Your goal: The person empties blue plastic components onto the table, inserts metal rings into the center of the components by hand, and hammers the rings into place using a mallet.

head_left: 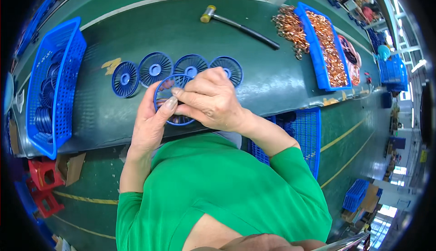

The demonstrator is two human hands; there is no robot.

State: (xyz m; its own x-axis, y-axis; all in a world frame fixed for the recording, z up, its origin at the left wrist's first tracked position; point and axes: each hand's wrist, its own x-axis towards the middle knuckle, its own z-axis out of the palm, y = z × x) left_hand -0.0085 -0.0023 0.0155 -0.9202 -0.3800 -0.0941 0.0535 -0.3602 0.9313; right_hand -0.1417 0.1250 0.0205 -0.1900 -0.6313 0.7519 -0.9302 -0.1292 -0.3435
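Left hand: curled round the left side of a blue wheel (181,119), thumb over its rim; the hand (149,119) is grasping it.
Right hand: fingers bent over the held wheel, tips inward; one cannot tell whether this hand (211,99) pinches the wheel or something small.
Held wheel: tilted, in front of the person's chest, near the table's front edge.
Spoked wheels: four in a curved row just beyond the hands, rims touching or nearly so: first (125,79), second (155,69), third (191,71), fourth (226,71); the right hand partly covers the fourth.
Left side: a tall blue basket (66,114) of wheels stands near the table's left end, a bare green strip between it and the row.
Far side: a hammer (240,26) lies slantwise, bare table (113,37) to its left.
Right side: a blue tray (314,46) of copper rings (327,46) reaches almost to the front edge; a loose pile (290,27) lies beside it; open surface separates tray and right hand.
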